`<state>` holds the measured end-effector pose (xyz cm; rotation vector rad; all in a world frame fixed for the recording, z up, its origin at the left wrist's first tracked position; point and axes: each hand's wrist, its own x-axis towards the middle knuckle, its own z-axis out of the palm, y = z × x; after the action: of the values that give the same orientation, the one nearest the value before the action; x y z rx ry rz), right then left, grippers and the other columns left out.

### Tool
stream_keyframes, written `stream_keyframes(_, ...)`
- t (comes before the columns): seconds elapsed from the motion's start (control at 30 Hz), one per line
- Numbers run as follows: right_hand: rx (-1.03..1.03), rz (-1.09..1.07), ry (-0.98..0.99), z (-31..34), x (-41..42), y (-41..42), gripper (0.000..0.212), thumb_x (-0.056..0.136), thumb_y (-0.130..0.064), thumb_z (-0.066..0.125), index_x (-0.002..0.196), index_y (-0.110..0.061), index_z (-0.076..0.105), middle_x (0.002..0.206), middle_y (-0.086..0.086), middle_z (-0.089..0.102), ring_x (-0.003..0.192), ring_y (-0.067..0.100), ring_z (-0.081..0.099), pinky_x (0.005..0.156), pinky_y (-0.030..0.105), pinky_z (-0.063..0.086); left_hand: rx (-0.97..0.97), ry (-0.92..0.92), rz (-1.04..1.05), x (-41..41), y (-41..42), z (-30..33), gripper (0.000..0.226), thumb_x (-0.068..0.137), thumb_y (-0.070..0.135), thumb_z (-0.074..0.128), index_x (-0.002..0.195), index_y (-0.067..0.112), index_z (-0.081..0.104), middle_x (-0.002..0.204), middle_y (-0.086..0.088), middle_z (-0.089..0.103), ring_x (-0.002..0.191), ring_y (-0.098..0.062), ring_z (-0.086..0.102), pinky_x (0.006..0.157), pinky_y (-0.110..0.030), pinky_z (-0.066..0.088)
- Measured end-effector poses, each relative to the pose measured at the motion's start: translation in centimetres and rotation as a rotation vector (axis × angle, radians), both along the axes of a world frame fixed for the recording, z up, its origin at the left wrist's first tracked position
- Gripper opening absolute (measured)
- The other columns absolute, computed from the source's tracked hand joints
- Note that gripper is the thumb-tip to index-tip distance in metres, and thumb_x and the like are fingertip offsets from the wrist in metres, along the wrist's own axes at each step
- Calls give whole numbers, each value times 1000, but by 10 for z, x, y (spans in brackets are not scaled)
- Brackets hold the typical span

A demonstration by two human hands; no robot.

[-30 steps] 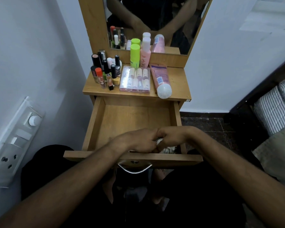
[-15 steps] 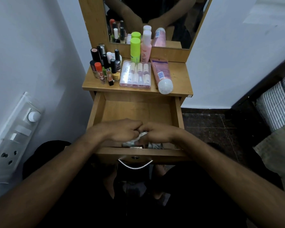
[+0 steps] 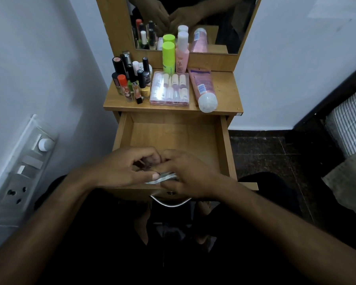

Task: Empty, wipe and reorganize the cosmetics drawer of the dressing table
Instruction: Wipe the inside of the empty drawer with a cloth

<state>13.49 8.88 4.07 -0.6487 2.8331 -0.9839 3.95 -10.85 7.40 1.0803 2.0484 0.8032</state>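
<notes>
Drawer [image 3: 173, 136] pulled open under the dressing table top [image 3: 222, 93], bare wood inside. Left hand [image 3: 121, 169] and right hand [image 3: 189, 173] together over the drawer's front edge, fingers curled shut on a crumpled pale cloth [image 3: 162, 178] between them. Up on the top: nail polish bottles [image 3: 132, 79], green bottle [image 3: 168, 57], pink bottle [image 3: 182, 54], clear case [image 3: 170, 89], pink tube [image 3: 202, 87] lying flat.

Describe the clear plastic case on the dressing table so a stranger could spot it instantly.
Start at the mirror and drop to the wooden tabletop above the open drawer. The clear plastic case lies flat at its middle, the only boxed item, holding rows of small tubes.
</notes>
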Motion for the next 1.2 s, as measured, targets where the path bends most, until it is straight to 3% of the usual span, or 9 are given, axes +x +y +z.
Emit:
stream_keyframes(0.1,106,-37,42,0,21,23,31,94,-29,66,123,-24,71,113,4,59,100,19,53,80,38,48,95,133,-47,16,20,-3,20,87,32,76,103,31,64,98,12,69,93,-8,66,78,-33,54)
stream_keyframes(0.23,211,-84,80,2,54,58,34,97,-36,64,131,-31,67,124,1,57,105,13,49,81,27,42,164,300,-109,43,53,-6,23,88,43,70,102,43,52,99,26,59,92,5,56,76,-10,39)
stream_keyframes(0.53,276,-179,141,4,87,90,37,100,-42,53,135,-36,63,127,1,58,109,21,55,83,44,50,219,435,-114,72,85,-30,36,94,48,56,126,32,53,114,14,59,102,-6,53,86,-32,50)
stream_keyframes(0.7,253,-153,173,1,70,58,38,98,-38,56,134,-32,65,124,3,61,104,18,52,82,36,47,160,415,-106,56,56,-17,28,92,50,58,118,39,52,109,23,55,99,2,52,85,-24,46)
stream_keyframes(0.83,194,-109,202,-1,45,22,35,97,-38,57,128,-26,68,116,5,63,103,19,53,81,37,46,105,285,-93,35,19,-3,22,90,37,71,109,37,59,104,19,62,97,0,60,76,-18,46)
stream_keyframes(1.0,134,-47,264,-11,14,-24,36,95,-33,64,130,-28,66,108,4,60,97,21,50,78,37,41,55,186,12,18,-25,6,25,86,28,78,104,36,63,102,16,69,93,-6,68,77,-33,54)
stream_keyframes(1.2,55,-52,240,-10,-7,-66,34,89,-26,70,123,-22,70,96,6,55,90,25,49,74,45,44,-59,33,93,-9,-63,9,30,82,23,81,106,35,67,106,9,73,99,-9,70,92,-41,55)
